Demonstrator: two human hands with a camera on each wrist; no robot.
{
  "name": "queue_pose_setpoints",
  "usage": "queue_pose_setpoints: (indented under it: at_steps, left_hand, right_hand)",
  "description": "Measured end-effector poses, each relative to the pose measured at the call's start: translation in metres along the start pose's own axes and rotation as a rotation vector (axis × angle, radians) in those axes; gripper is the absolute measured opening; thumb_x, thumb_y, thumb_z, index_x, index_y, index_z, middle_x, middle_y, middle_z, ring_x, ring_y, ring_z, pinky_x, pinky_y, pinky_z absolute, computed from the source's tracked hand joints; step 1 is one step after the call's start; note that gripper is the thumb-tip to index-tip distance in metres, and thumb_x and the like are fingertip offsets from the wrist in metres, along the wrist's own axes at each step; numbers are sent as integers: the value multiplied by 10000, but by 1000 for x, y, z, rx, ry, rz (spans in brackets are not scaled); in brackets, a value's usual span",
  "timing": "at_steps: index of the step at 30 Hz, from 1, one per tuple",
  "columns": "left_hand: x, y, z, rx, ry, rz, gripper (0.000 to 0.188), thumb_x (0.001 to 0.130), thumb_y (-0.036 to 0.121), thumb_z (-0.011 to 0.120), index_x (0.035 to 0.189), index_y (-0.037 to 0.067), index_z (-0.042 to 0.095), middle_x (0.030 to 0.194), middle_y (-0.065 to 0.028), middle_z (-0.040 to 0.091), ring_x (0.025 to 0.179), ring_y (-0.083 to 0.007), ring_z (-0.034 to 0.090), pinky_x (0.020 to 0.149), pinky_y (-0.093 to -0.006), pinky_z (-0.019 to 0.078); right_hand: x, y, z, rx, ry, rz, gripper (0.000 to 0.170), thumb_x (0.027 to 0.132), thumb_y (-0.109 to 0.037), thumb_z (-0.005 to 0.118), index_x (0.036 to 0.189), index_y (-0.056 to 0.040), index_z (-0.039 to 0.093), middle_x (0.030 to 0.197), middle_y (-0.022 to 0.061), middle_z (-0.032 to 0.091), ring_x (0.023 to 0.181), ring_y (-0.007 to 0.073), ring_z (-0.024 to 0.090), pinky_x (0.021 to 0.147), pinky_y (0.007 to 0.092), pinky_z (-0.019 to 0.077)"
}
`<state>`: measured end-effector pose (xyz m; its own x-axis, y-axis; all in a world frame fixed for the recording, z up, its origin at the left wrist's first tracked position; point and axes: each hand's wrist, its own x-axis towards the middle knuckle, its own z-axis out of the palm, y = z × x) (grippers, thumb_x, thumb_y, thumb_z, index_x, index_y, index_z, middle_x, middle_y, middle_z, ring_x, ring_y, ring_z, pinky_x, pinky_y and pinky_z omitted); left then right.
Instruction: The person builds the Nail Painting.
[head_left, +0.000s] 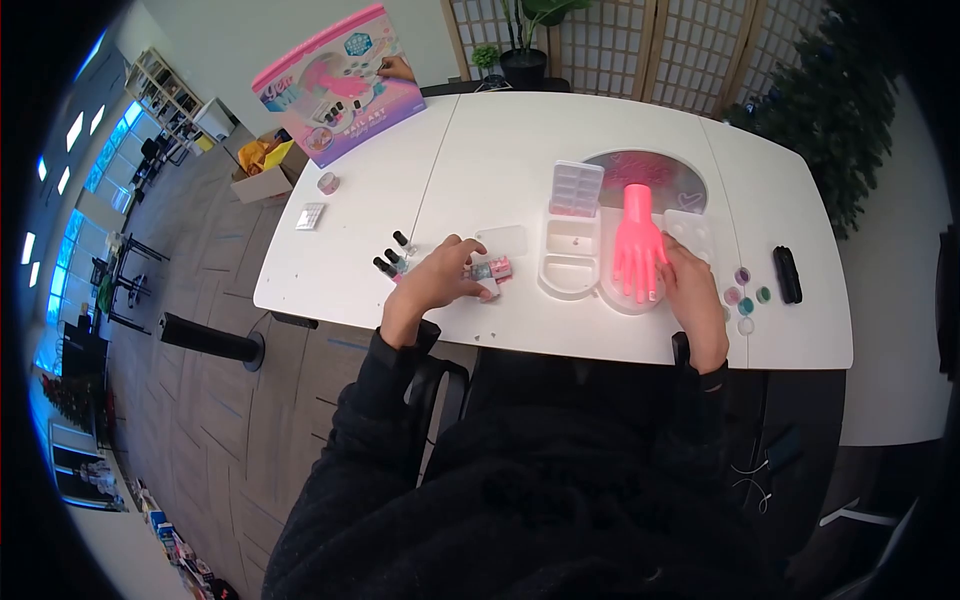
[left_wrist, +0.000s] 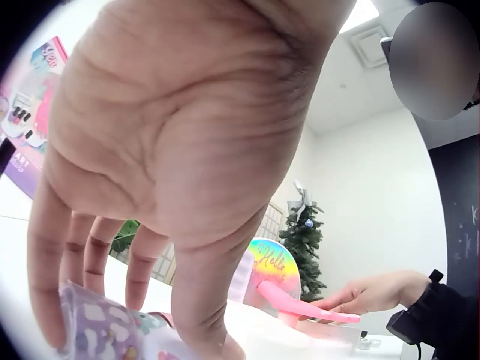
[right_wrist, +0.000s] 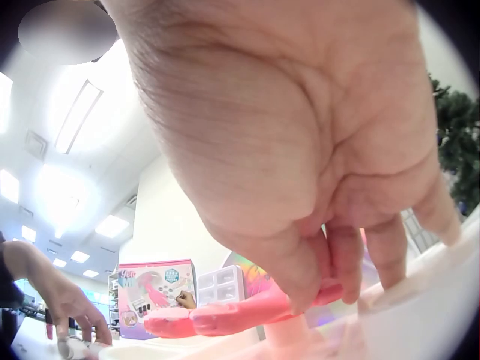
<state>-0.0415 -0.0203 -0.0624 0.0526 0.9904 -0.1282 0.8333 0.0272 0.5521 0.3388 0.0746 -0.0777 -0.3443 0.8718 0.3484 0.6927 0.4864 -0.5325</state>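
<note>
A pink model hand (head_left: 637,250) lies palm down over a white plastic tray (head_left: 568,290) with compartments. My right hand (head_left: 695,300) is at its thumb side; in the right wrist view my thumb and fingertips (right_wrist: 301,296) pinch it near its thumb, and other fingers rest by the white base. To the left, my left hand (head_left: 440,275) reaches over small patterned packets (head_left: 490,268) with its fingers spread. The left wrist view has a clear purple-and-white patterned packet (left_wrist: 97,330) between loosely bent fingers and the thumb. Black-capped nail polish bottles (head_left: 385,268) stand beside that hand.
A tall nail art box (head_left: 345,95) stands at the back left. Behind the model hand is a rounded shiny panel (head_left: 685,175), with an upright lidded case (head_left: 577,188) beside it. Several small coloured pots (head_left: 745,305) and a black object (head_left: 787,275) lie on the right.
</note>
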Motion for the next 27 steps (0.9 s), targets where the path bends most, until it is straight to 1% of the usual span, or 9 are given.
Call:
queue_pose_setpoints:
  at_steps: [5,8,9,11,13,14,18,22,27]
  left_hand:
    - [-1,-17,0,32,-38,29,640,712,103,919,1293,61,652,1192,-166,636,1103,-333,660,943,-403,542]
    - [-4,-17,-3,77,-29,79,578,753,86,878,1286,62,655,1129,-161,657,1086,-345,666,939,-411,545]
    - [-6,-18,-5,98,28,82,497,779,78,853,1244,54,681,1092,-160,666,1054,-344,677,916,-407,552]
    - [-7,-8,-13,120,82,89,417,804,70,827,1202,47,707,1055,-159,675,1022,-344,688,894,-404,558]
    - [-8,11,-28,82,200,47,247,836,73,795,1077,34,759,1021,-162,682,952,-328,707,840,-394,566]
    - [-3,11,-28,49,267,128,204,857,83,804,1053,33,775,998,-116,670,879,-257,700,792,-355,566]
    - [18,47,-26,-148,168,269,226,861,71,812,1078,28,769,1065,-102,665,920,-248,707,815,-353,585]
    - [46,66,-3,-141,237,439,193,851,33,800,1043,25,780,1053,-95,668,945,-258,694,817,-352,583]
    - [70,81,15,-149,149,401,136,850,52,797,976,7,771,1022,-108,695,920,-256,679,785,-378,565]
  right_hand:
    - [-1,-2,-2,-19,-14,3,401,938,55,586,1337,25,610,1394,226,624,1177,446,637,980,458,550]
    - [-1,-1,-2,-12,-7,-2,419,926,69,584,1342,27,607,1397,228,622,1184,447,632,982,458,548]
    - [-2,0,-2,-12,-5,1,419,926,69,584,1342,27,607,1397,228,622,1184,447,632,982,458,548]
    - [-3,3,-2,-6,-95,62,442,1028,-64,548,1470,-48,543,1433,160,614,1264,439,593,1107,718,356]
    - [-3,4,0,-13,-82,62,440,1027,-66,549,1466,-48,545,1435,162,613,1272,439,588,1107,720,355]
    - [-3,5,1,-20,-70,57,437,1027,-69,550,1463,-48,547,1437,164,611,1280,438,584,1107,722,355]
    - [-3,7,2,-24,-62,36,435,1020,-57,550,1455,-47,550,1443,168,607,1289,437,579,1105,724,356]
    - [-5,-3,-5,18,-79,62,458,997,-19,551,1453,-52,551,1463,155,599,1326,425,557,1123,729,327]
    - [-5,-1,-5,9,-103,74,497,981,-11,561,1474,-64,529,1490,138,582,1353,404,542,1141,742,300]
